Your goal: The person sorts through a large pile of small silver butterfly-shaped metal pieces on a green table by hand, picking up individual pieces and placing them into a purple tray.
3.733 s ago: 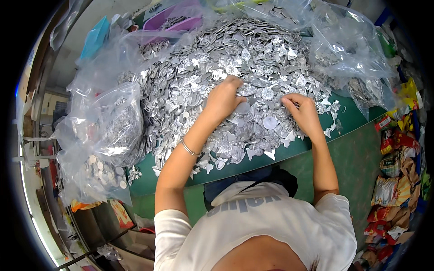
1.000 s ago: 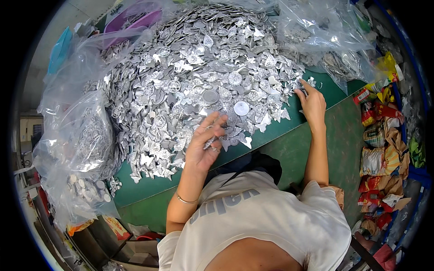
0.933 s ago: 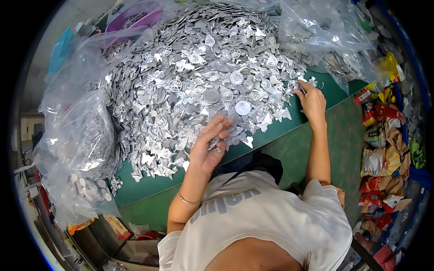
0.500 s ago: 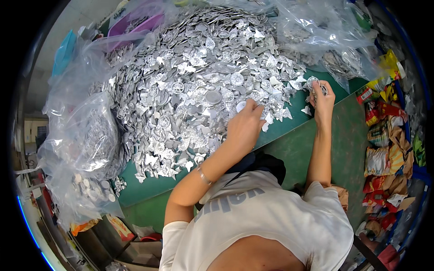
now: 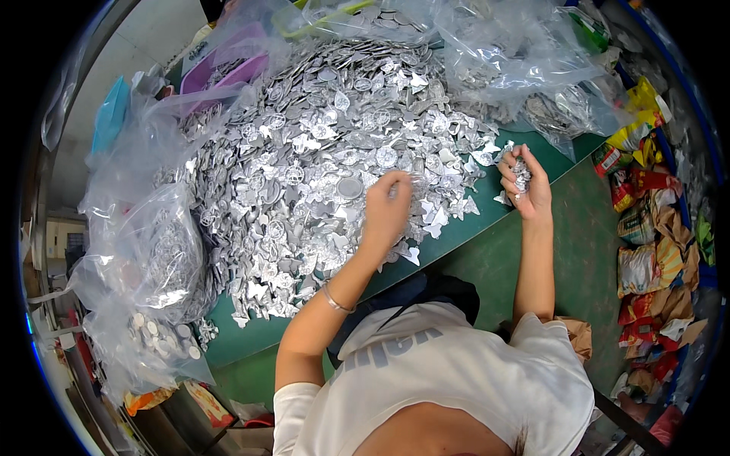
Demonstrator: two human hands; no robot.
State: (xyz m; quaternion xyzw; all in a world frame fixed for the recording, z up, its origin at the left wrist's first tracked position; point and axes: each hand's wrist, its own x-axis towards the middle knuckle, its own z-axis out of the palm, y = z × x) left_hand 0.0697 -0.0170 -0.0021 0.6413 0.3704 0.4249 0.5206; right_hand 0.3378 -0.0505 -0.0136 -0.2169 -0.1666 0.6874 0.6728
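Head view: the pile [image 5: 304, 163] lies under the nearer left hand [image 5: 386, 211], grip too blurred to tell; right hand [image 5: 537, 191] clasps pieces [image 5: 522, 175].

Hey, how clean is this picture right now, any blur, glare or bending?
Head view: left hand blurred, right hand sharper; same view: bright glints on the clear plastic bag at left and the silver metal pieces; same view: edges bow near the black rim.
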